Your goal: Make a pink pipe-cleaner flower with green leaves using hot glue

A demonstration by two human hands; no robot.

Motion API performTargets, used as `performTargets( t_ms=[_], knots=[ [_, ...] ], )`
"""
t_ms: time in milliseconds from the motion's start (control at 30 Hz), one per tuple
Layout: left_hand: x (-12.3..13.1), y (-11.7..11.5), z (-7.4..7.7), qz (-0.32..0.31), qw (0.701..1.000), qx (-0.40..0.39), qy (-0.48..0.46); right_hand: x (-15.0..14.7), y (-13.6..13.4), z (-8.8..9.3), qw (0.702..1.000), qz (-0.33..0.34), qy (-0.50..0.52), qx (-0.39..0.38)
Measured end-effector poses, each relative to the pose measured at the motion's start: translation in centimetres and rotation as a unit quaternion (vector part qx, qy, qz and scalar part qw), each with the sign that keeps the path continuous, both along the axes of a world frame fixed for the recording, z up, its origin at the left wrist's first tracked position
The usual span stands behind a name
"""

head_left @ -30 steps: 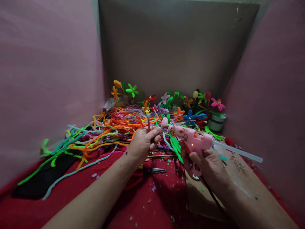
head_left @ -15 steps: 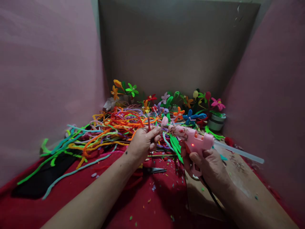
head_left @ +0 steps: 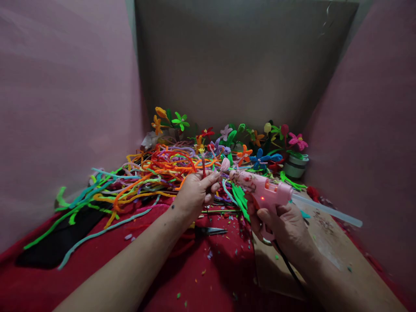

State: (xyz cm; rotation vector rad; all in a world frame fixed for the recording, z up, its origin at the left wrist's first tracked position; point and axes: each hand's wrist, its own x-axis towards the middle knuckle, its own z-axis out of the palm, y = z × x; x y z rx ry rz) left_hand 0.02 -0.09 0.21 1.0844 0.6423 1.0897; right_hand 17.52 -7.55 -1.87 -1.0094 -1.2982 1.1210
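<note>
Almost nothing has changed over the past second: both hands stay in place, so the close work at the pink fuzzy petal (head_left: 225, 164) seems steady and unfinished. The petal sits near the centre of view, by the tip of a pink glue gun (head_left: 274, 193) (its small red light is glowing); whether they touch is too small to tell. Toward seven o'clock, the left hand (head_left: 197, 190) is closed, thumb and finger pinching at the petal's base, with a yellow-tipped red stem (head_left: 203, 168) upright in its grip. At four o'clock, the right hand (head_left: 281, 221) wraps the gun's handle
</note>
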Motion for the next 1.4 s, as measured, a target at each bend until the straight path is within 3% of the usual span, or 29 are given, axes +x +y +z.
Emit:
performTargets(
  t_ms=[300,733,1400],
  knots=[
    [0.00,0.08,0.02,0.006,1.000,-0.001,-0.001,0.18,-0.18,-0.07,1.000,0.021,-0.017,0.006],
    [-0.10,0.09,-0.17,0.000,1.000,0.004,-0.018,0.20,-0.02,-0.29,0.998,-0.020,-0.053,-0.013],
    [-0.09,0.10,-0.07,0.007,1.000,-0.005,-0.016,-0.10,-0.20,-0.13,1.000,-0.013,-0.015,-0.001]
  ],
)
